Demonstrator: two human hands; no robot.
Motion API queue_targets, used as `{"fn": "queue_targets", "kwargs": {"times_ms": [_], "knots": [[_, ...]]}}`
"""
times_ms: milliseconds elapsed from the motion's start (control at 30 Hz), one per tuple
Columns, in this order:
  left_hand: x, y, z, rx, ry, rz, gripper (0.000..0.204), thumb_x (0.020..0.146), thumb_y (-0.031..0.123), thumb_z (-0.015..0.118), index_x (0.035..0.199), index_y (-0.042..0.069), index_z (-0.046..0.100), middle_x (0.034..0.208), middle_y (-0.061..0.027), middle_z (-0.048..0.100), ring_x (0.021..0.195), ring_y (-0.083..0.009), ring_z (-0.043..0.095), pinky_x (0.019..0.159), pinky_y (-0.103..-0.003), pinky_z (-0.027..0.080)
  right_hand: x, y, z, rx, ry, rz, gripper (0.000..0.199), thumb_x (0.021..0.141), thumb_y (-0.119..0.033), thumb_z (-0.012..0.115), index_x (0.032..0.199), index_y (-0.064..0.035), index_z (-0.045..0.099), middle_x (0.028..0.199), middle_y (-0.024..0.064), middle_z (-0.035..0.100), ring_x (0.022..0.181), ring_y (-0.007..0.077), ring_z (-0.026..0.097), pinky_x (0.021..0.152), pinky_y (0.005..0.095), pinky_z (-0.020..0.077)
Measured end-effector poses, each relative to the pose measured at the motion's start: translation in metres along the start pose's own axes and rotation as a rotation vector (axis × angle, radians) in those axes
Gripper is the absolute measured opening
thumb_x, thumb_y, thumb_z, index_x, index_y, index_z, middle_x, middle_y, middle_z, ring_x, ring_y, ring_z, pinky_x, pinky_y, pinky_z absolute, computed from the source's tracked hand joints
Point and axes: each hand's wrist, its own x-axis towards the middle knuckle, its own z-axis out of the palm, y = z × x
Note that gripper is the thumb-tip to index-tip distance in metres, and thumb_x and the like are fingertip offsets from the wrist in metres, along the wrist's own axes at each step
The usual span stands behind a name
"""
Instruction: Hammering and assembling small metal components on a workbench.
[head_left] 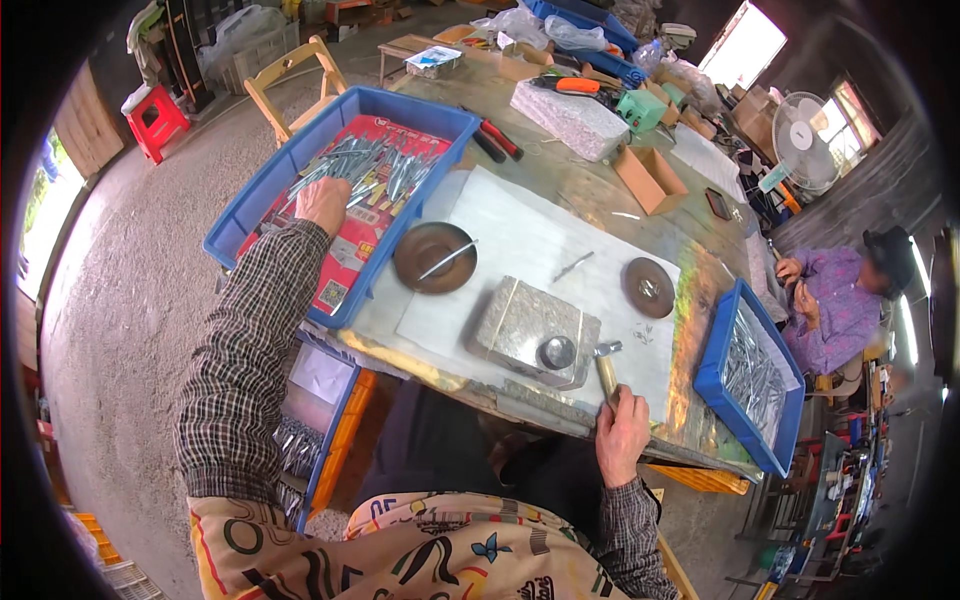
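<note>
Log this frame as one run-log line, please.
left hand: reaching into blue tray of metal pieces | right hand: gripping hammer beside stone block

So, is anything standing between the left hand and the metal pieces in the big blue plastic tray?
Nothing visible: the left hand is already inside the big blue plastic tray, its fingers at the pile of metal pieces.
</note>
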Motion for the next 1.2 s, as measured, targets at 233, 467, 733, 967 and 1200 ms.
{"fn": "queue_targets", "kwargs": {"times_ms": [233, 467, 733, 967, 1200], "knots": [[0.003, -0.001, 0.015, 0.092, -0.022, 0.003, 0.012, 0.077, 0.005, 0.053, 0.078, 0.001, 0.064, 0.079, -0.0197, 0.064, 0.077, -0.035, 0.065, 0.064, -0.043, 0.053, 0.002, -0.002, -0.001, 0.036, -0.055, 0.036, 0.037, 0.075, -0.001, 0.062, 0.11, -0.0019, 0.052, 0.087, 0.016, 0.049, 0.081, 0.0348, 0.051, 0.067, 0.0425, 0.0426], [0.008, -0.01, 0.029, -0.046, -0.041, -0.149, 0.01, 0.069, 0.009, 0.06, 0.077, 0.004, 0.064, 0.078, -0.018, 0.064, 0.081, -0.036, 0.063, 0.069, -0.046, 0.05, 0.002, -0.003, 0.0, 0.018, -0.049, 0.037, 0.036, 0.075, -0.002, 0.061, 0.11, -0.0013, 0.052, 0.087, 0.0159, 0.049, 0.081, 0.0347, 0.051, 0.067, 0.0425, 0.0424], [0.011, -0.004, 0.026, -0.133, -0.171, -0.181, 0.017, 0.072, 0.011, 0.059, 0.085, 0.002, 0.064, 0.088, -0.0216, 0.064, 0.086, -0.0382, 0.063, 0.072, -0.048, 0.05, 0.007, 0.002, -0.006, 0.039, -0.076, 0.034, 0.033, 0.073, -0.005, 0.063, 0.105, -0.0041, 0.055, 0.084, 0.0133, 0.051, 0.079, 0.0324, 0.053, 0.065, 0.0411, 0.044], [0.014, -0.022, 0.037, -0.199, -0.157, -0.135, 0.017, 0.066, 0.013, 0.061, 0.074, -0.001, 0.065, 0.078, -0.0251, 0.063, 0.078, -0.038, 0.063, 0.071, -0.045, 0.05, 0.019, 0.014, -0.012, 0.203, -0.147, 0.063, 0.027, 0.076, -0.012, 0.065, 0.101, -0.0031, 0.057, 0.083, 0.0139, 0.053, 0.08, 0.0327, 0.055, 0.065, 0.0411, 0.0446], [0.011, -0.02, 0.03, -0.38, -0.222, -0.096, 0.012, 0.063, 0.007, 0.063, 0.063, -0.004, 0.059, 0.053, -0.0169, 0.058, 0.049, -0.0251, 0.062, 0.052, -0.036, 0.051, 0.044, 0.033, -0.012, 0.254, -0.123, 0.081, 0.017, 0.078, -0.012, 0.063, 0.092, -0.0012, 0.061, 0.078, 0.0141, 0.057, 0.071, 0.0329, 0.057, 0.061, 0.0406, 0.0446]]}}
